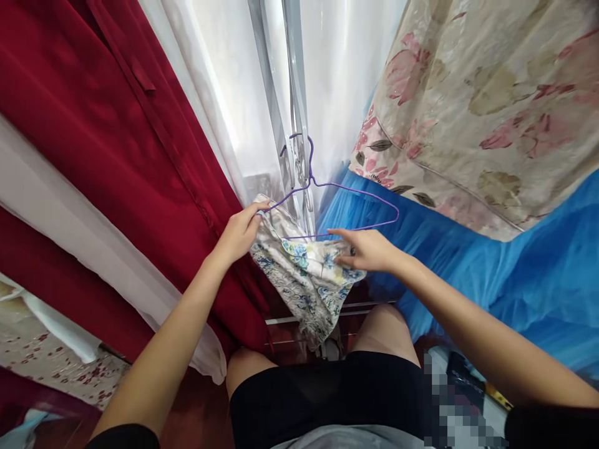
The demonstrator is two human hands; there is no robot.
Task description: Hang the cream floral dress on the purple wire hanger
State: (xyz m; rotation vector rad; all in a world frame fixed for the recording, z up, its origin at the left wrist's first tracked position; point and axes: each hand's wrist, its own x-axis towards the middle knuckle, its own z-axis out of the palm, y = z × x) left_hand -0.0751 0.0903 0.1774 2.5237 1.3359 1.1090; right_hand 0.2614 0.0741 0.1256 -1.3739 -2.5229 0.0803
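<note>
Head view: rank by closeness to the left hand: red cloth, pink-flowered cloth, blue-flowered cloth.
1. Blue-flowered cloth: touching the left hand, at the cloth's upper left.
2. Red cloth: hanging just left of that hand.
3. Pink-flowered cloth: upper right, clearly farthest.

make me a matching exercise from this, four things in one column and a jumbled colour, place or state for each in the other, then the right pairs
1. hanger
2. small cloth
3. red fabric
4. blue fabric

A. plain, in the left half of the view
B. flower-printed, with the left hand on it
C. gauzy, in the right half of the view
D. purple and thin

Pairs: 1-D, 2-B, 3-A, 4-C
</note>
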